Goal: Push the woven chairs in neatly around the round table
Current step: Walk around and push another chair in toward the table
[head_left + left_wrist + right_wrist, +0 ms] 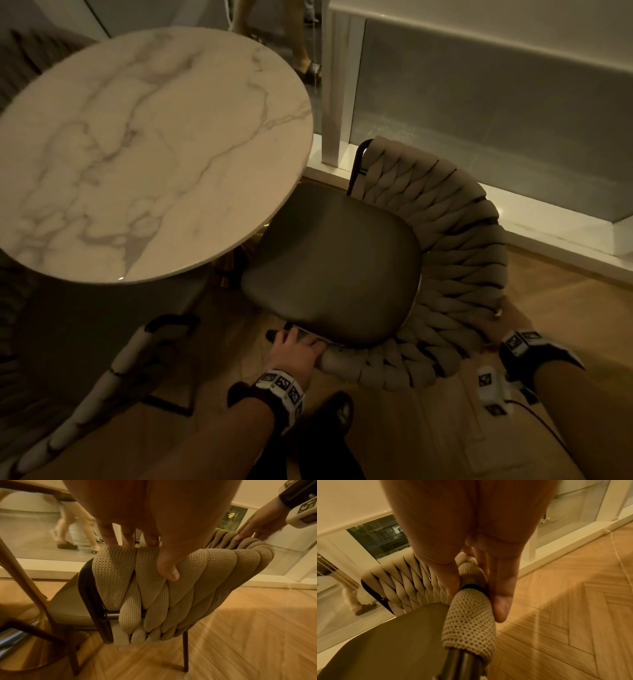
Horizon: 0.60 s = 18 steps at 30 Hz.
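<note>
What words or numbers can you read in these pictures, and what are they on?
None: no words, numbers or brand names can be read anywhere.
The wrist bands carry only black-and-white square code patterns, not letters.
The round table, the woven chair and the wooden floor bear no writing.
</note>
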### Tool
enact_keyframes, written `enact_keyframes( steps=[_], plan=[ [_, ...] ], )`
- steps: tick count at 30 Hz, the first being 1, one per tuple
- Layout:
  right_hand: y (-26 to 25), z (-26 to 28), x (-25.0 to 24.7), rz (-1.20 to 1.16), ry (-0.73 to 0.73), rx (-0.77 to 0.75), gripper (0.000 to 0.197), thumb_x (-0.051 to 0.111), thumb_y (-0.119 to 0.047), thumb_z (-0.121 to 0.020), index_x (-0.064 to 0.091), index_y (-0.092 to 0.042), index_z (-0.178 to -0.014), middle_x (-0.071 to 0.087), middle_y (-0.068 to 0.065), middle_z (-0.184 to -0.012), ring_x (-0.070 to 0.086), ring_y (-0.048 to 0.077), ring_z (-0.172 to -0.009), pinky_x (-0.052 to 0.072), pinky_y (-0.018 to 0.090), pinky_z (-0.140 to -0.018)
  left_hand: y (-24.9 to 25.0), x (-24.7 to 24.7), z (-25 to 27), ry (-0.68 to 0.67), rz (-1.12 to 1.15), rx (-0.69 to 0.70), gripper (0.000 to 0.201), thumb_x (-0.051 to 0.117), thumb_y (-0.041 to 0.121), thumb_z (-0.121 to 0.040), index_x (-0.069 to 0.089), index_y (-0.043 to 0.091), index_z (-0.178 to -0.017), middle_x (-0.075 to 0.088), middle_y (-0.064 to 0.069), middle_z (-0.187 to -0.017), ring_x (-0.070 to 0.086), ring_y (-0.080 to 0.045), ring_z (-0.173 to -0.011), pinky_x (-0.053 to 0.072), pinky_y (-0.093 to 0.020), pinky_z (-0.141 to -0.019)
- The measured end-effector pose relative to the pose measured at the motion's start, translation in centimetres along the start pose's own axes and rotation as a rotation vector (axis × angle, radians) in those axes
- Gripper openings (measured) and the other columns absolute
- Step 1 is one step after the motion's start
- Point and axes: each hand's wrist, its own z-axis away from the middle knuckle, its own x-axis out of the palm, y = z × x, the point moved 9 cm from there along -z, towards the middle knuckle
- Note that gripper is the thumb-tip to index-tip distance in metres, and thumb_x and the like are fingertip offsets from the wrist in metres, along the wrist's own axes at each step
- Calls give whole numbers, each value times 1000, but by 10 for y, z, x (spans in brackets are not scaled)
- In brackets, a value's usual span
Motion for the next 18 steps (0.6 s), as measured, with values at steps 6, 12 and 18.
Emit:
enact_keyframes(
  steps=[6,12,18],
  plan=[
    [-42,-11,14,38,-18,-77,87,81,-45,-66,38,-14,-134,60,14,-123,64,35,-95,56,45,-81,-34,-16,-5,69,78,-60,57,42,18,-94,29,35,-148,28,5,-158,21,-31,-144,8,-49,-122],
    [-65,2,17,90,51,-120,86,75,-54,-63,42,-13,-131,58,19,-126,61,40,-102,54,49,-85,-57,-16,-1,111,135,-115,61,41,13,-92,28,31,-149,24,1,-159,11,-28,-150,1,-46,-123],
    [-64,37,-4,300,93,-106,58,56,-44,-89,46,-10,-135,52,21,-131,54,38,-115,48,42,-92,-69,-20,21,210,342,-237,55,40,35,-91,31,28,-145,25,-4,-156,23,-30,-144,28,-45,-117]
  ],
)
